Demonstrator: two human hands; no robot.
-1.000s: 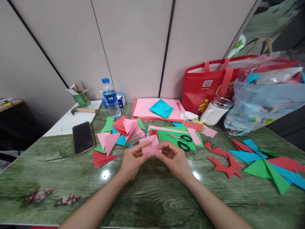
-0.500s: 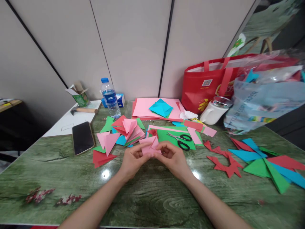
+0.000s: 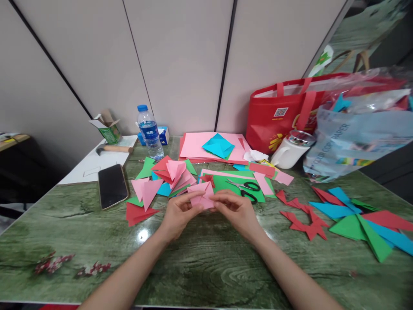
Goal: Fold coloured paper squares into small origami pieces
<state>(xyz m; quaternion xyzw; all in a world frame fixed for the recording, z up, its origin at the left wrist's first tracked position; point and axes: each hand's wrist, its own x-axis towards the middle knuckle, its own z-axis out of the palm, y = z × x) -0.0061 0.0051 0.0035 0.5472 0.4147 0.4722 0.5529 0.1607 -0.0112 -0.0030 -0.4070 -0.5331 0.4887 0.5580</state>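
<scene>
A small folded pink paper (image 3: 201,194) is held between both hands above the middle of the table. My left hand (image 3: 180,212) pinches its left and lower edge between thumb and fingers. At its right edge, my right hand (image 3: 235,211) grips it with thumb and fingertips. Crease lines run across the paper's face. Just beyond it lie scissors (image 3: 247,189) with black handles on green paper (image 3: 222,184). To the left is a loose pile of folded pink, red, green and blue papers (image 3: 174,174).
A phone (image 3: 112,186), a hammer (image 3: 114,149) and a water bottle (image 3: 150,133) are at the left. Behind lies stacked pink paper (image 3: 193,146). A white mug (image 3: 288,150), red bag (image 3: 264,116) and plastic bag (image 3: 361,137) stand right, beyond red cut-paper pieces (image 3: 309,221).
The pink paper has turned and shifted slightly left and up, showing its creased face more squarely. My right fingers have moved along its right edge.
</scene>
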